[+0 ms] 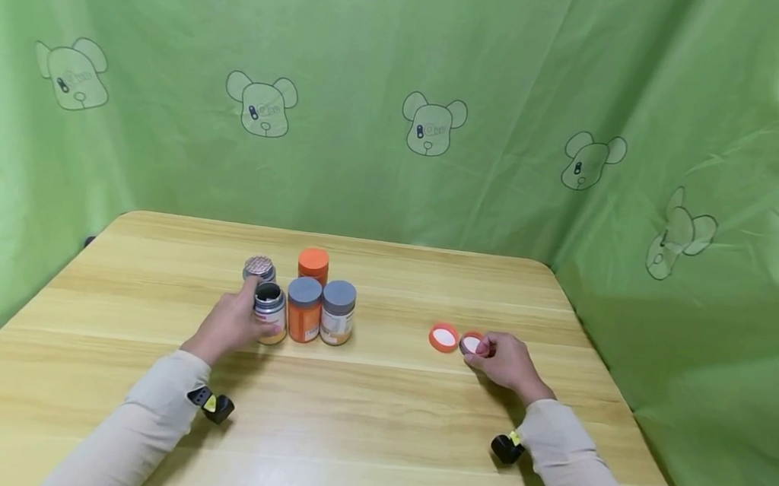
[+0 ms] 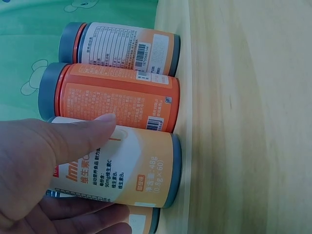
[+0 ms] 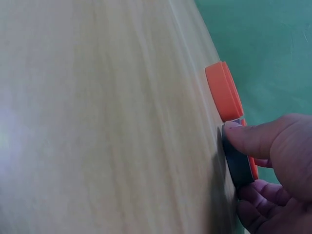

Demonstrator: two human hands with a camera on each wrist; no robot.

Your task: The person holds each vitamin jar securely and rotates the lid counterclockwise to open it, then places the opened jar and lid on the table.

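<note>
My left hand [image 1: 226, 328] grips an uncapped vitamin jar [image 2: 141, 168] with a white and orange label, standing upright at the left end of the front row. Its dark mouth faces up in the head view. In the left wrist view the thumb lies across the label and the fingers reach behind. Far to the right, my right hand [image 1: 509, 363] pinches a grey jar lid [image 3: 237, 158] with an orange inner rim. That lid lies with its white liner facing up. Right beside it is an orange lid [image 1: 444, 337], also liner side up.
An orange jar [image 1: 304, 322] and a white and orange jar [image 1: 337, 324], both grey-capped, stand right of the held jar. Behind are an orange-capped jar [image 1: 314, 261] and a lidless jar with a patterned foil top [image 1: 260, 266]. Green curtains [image 1: 346, 178] surround the wooden table [image 1: 361, 424].
</note>
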